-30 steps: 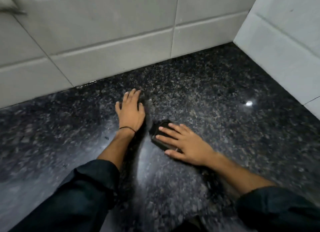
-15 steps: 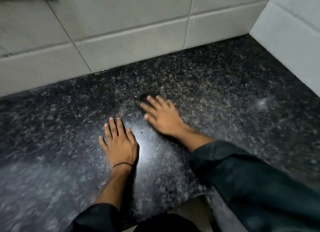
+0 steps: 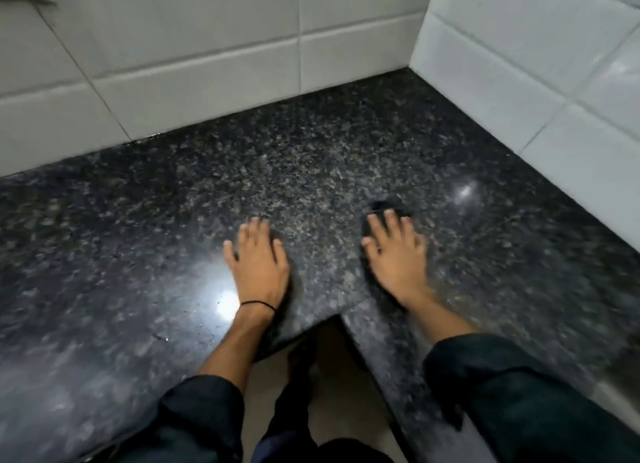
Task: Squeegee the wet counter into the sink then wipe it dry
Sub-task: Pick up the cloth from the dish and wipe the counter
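Observation:
The dark speckled granite counter [image 3: 311, 158] fills the view and shines with a light glare near its front. My left hand [image 3: 259, 268] rests flat on it, fingers straight, a thin black band at the wrist. My right hand [image 3: 394, 258] lies flat to the right of it, fingers straight, pressing on a small dark pad or cloth [image 3: 382, 205]. Only the pad's far edge shows past the fingertips. The picture is blurred. No sink is in view.
White tiled walls close the counter at the back [image 3: 207, 64] and on the right [image 3: 536, 82], meeting in a corner. The counter's front edge makes an inner corner, with the floor [image 3: 332, 376] and my dark clothes showing below it.
My right hand has slid to the right with the dark pad under it. The hands now lie side by side and apart. The view has pulled back, showing the counter's front edge.

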